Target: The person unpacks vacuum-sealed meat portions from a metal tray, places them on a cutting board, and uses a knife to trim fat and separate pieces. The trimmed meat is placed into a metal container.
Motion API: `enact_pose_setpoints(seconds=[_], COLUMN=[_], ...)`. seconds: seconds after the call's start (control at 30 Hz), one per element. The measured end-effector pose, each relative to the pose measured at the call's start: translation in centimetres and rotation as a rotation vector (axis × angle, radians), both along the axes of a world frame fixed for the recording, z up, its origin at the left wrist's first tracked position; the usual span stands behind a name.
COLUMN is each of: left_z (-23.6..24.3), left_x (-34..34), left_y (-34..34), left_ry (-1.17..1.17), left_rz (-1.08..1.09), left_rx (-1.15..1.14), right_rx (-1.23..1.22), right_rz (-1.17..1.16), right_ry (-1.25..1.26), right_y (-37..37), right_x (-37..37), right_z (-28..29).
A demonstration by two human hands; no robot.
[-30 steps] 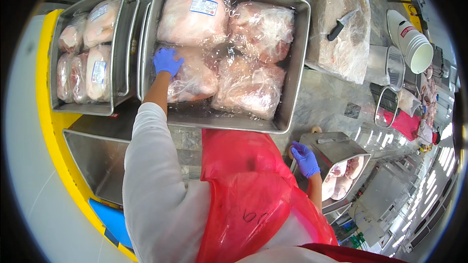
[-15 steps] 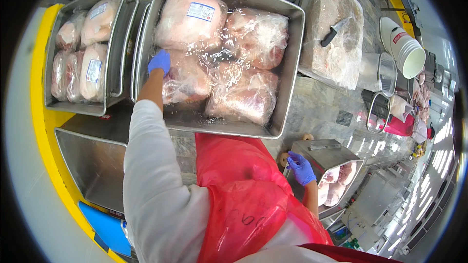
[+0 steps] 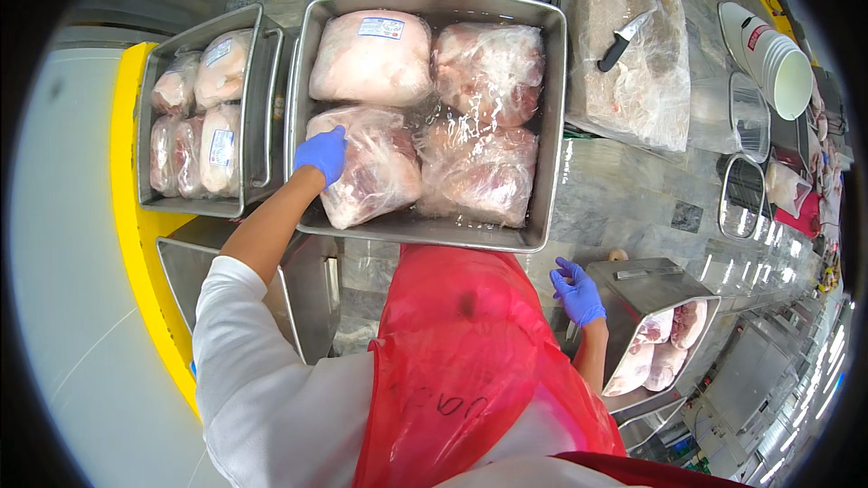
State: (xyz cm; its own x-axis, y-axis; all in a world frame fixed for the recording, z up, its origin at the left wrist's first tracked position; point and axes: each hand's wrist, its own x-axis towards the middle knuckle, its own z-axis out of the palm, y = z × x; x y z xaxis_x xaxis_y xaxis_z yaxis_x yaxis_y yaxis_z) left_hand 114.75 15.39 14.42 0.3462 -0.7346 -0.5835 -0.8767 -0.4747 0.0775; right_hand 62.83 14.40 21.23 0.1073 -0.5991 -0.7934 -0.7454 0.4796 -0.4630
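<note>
A steel tub (image 3: 553, 126) of water holds several large pieces of meat in clear plastic bags. My left hand (image 3: 323, 157), in a blue glove, is closed at the left edge of the near-left bagged meat (image 3: 375, 167); its fingertips are partly hidden against the plastic. Behind that piece lies a pale bagged meat (image 3: 371, 59) with a white label. Two more bagged pieces, the far-right one (image 3: 489, 72) and the near-right one (image 3: 479, 172), sit beside them. Low at my right side, my right hand (image 3: 577, 294), also gloved, hangs with fingers apart and nothing in it.
At the left, another steel tub (image 3: 256, 126) holds several bagged meats, beside a yellow edge (image 3: 127, 154). A knife (image 3: 624, 41) lies on a plastic-covered block (image 3: 633, 90) at the right. Nearer stands a steel bin (image 3: 633, 285) of meat pieces; stacked white buckets (image 3: 779, 72) are farther right.
The near-left bagged meat has turned and sits higher in the water, with my left hand lower along its edge. My right hand's fingers have spread. The whole view has shifted.
</note>
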Motion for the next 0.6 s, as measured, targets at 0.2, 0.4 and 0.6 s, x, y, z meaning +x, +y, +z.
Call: enact_pose_setpoints(seconds=[0.2, 0.4, 0.6], left_z=[6.0, 6.0, 0.5], left_x=[-2.9, 2.0, 8.5], left_y=[-0.6, -3.8, -4.2], left_ry=[0.010, -0.040, -0.102], left_rz=[-0.146, 0.023, -0.130], left_rx=[-0.021, -0.192, -0.644], right_rx=[-0.087, -0.079, -0.027], right_rz=[0.126, 0.164, 0.129], right_ry=[0.028, -0.001, -0.062], right_y=[-1.5, -2.9, -3.2], right_x=[0.1, 1.6, 2.0], right_z=[-1.6, -2.5, -2.5])
